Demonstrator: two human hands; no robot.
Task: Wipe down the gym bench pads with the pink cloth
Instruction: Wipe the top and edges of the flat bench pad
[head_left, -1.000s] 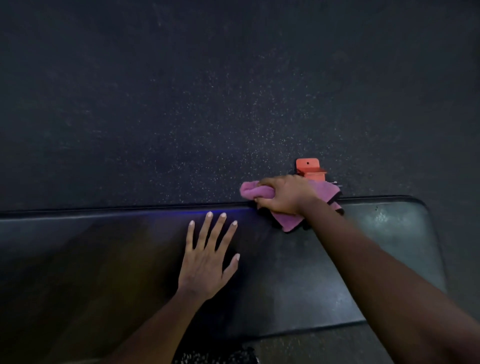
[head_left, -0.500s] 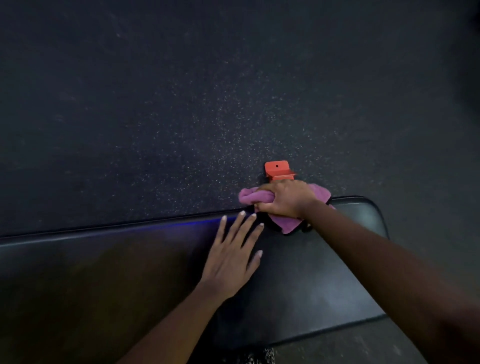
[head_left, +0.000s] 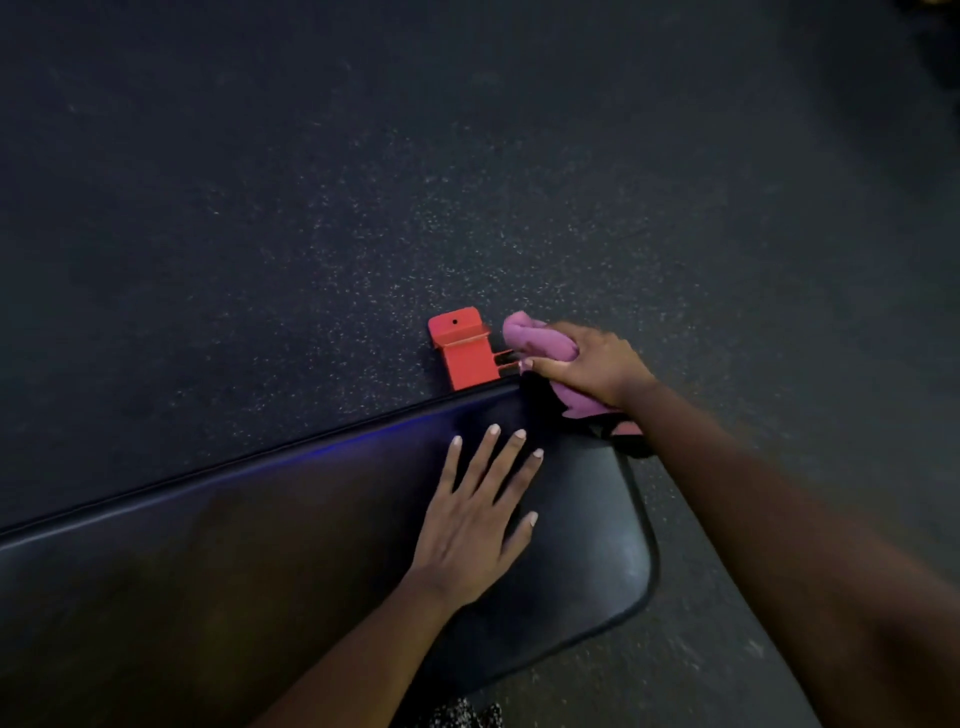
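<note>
Pink and bunched, centre-right of the frame: gripping the crumpled pink fabric cloth (head_left: 530, 338) in the right hand (head_left: 587, 364), fingers curled round it, at the far right corner of the black padded vinyl bench pad (head_left: 260, 571). Bracing with the left hand (head_left: 478, 519), fingers spread flat on the pad, lower centre. Probably working best: flattening the cloth for wider contact, pressing evenly, following the rounded corner rim, overlapping strokes leftward. Minding the orange metal bracket (head_left: 462, 353) just left of the cloth, likely snagging fabric. Offering open room: long bare pad running to lower left, dark speckled rubber floor (head_left: 467, 156) filling the upper frame.
</note>
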